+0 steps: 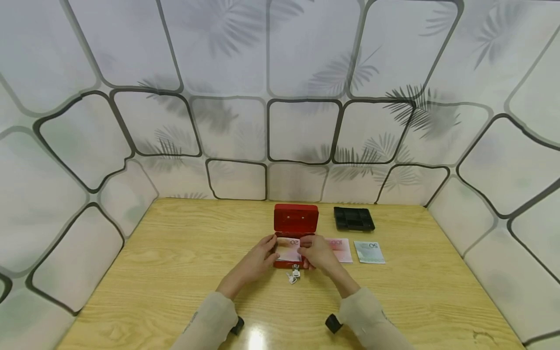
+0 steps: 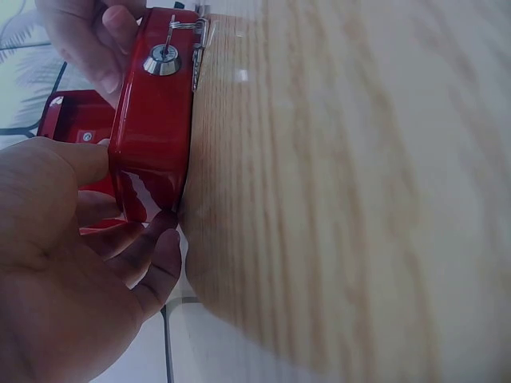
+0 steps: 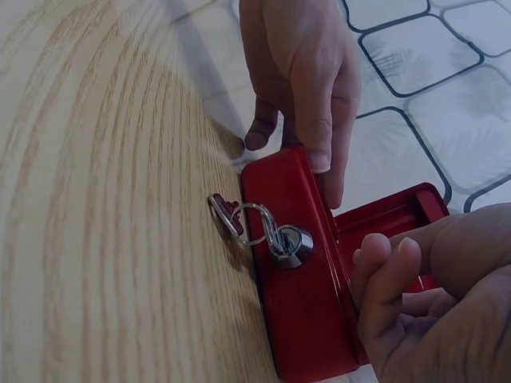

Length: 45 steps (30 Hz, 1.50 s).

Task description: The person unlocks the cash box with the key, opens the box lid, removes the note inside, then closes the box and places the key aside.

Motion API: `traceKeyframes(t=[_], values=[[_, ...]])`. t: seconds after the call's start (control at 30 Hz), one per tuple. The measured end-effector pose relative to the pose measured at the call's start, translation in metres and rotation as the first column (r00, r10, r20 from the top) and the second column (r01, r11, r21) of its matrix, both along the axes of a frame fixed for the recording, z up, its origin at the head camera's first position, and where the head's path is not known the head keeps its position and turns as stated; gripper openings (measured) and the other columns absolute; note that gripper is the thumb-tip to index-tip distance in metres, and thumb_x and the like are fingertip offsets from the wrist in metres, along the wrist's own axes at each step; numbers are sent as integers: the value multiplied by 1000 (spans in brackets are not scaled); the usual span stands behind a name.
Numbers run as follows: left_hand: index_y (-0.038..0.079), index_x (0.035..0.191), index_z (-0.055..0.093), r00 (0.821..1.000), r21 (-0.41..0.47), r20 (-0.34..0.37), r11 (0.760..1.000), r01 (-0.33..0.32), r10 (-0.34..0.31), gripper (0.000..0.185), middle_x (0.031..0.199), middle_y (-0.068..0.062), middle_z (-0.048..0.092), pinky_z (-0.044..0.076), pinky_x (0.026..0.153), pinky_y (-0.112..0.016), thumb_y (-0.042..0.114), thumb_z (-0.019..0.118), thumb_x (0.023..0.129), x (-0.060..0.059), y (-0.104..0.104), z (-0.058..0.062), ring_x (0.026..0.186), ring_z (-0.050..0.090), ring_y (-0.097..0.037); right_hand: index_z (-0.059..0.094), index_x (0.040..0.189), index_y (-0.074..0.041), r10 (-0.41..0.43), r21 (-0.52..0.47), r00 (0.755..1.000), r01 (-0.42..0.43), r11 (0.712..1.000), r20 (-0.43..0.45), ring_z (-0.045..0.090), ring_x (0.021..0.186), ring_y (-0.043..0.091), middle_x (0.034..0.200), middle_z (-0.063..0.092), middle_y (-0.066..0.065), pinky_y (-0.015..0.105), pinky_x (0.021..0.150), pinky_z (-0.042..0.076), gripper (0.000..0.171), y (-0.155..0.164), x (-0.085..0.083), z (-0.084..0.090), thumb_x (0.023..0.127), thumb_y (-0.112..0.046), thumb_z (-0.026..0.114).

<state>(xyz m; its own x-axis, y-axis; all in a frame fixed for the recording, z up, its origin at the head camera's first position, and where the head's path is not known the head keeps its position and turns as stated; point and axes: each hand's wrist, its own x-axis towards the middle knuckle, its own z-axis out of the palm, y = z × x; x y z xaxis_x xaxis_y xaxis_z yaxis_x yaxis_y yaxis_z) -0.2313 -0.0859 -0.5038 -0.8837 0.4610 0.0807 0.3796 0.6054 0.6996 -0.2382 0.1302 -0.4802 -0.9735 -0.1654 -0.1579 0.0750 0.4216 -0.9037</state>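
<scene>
I am holding a pink banknote [image 1: 288,250] between both hands, left hand [image 1: 261,256] and right hand [image 1: 318,253] pinching its ends, directly above the open red cash box [image 1: 295,221] lying crosswise on the table [image 1: 175,253].

Upright lid [image 1: 296,218] behind; bare table [image 1: 175,253] leftward

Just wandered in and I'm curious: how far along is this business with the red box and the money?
The red cash box is unlocked, lid up, black tray out. Both hands are at the box around a banknote. Two notes lie beside it, probably left.
</scene>
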Motion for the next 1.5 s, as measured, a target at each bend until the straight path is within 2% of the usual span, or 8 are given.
traceKeyframes(t=[0.13, 0.2, 0.33, 0.43, 0.8, 0.97, 1.23, 1.5], values=[[-10, 156, 33, 1000, 0, 4, 1000, -2, 2, 58, 162, -26, 32, 30, 120, -53, 15, 54, 109, 0, 0, -1, 149, 33, -40, 56, 134, 17, -26, -44, 1000, 25, 999, -12, 51, 43, 10, 99, 70, 22, 21, 37, 43, 38, -3, 2, 0, 99, 4, 61], [-10, 156, 32, 1000, -1, 4, 1000, -4, 4, 58, 162, -26, 32, 30, 120, -52, 16, 54, 109, -1, 0, -1, 149, 33, -40, 56, 134, 17, -43, -63, 999, 42, 997, -10, 51, 44, 10, 101, 70, 19, 20, 37, 42, 37, -4, 2, 0, 99, 4, 60], [-10, 156, 33, 1000, 3, -3, 1000, 2, -2, 58, 161, -27, 33, 31, 120, -53, 15, 54, 108, -1, -1, -1, 148, 34, -41, 62, 126, 17, -43, -39, 999, 42, 998, -11, 49, 43, 9, 70, 64, 13, 19, 37, 40, 32, -5, 2, -1, 98, 4, 60], [-11, 155, 33, 1000, 7, -4, 1000, 5, -5, 58, 161, -27, 34, 31, 119, -53, 15, 54, 108, -1, -1, -2, 148, 35, -41, 65, 122, 17, -35, -16, 999, 35, 999, -7, 48, 42, 9, 57, 58, 9, 20, 38, 39, 28, -5, 2, -2, 97, 4, 61], [-12, 155, 34, 1000, 13, -24, 1000, 8, -8, 57, 160, -27, 35, 32, 119, -53, 14, 55, 108, -1, -1, -3, 147, 36, -41, 69, 119, 12, -51, 14, 999, 51, 999, -6, 50, 42, 9, 59, 59, 7, 20, 40, 39, 27, -7, 1, -4, 98, -5, 67], [-11, 155, 33, 1000, 2, -19, 1000, 9, -9, 58, 161, -26, 34, 32, 119, -53, 15, 55, 108, 0, -1, -2, 147, 36, -41, 74, 111, 10, -44, 53, 999, 45, 998, -27, 50, 41, 9, 63, 62, 8, 19, 41, 41, 23, -10, 3, -1, 96, -7, 70], [-11, 155, 35, 1000, 5, -24, 1000, 6, -6, 57, 160, -27, 35, 33, 118, -52, 14, 55, 108, -1, -1, -3, 146, 37, -41, 76, 87, 1, -51, 95, 997, 57, 994, -66, 48, 40, 10, 53, 51, -1, 19, 40, 39, 12, -14, 2, 0, 95, -6, 71], [-14, 153, 35, 999, 16, -40, 1000, 3, -3, 56, 159, -29, 36, 33, 119, -52, 11, 55, 107, -1, 0, -3, 146, 37, -41, 75, 87, 3, -69, 83, 994, 76, 994, -82, 49, 40, 10, 51, 51, 0, 19, 41, 39, 13, -12, 2, -2, 96, -4, 68]])
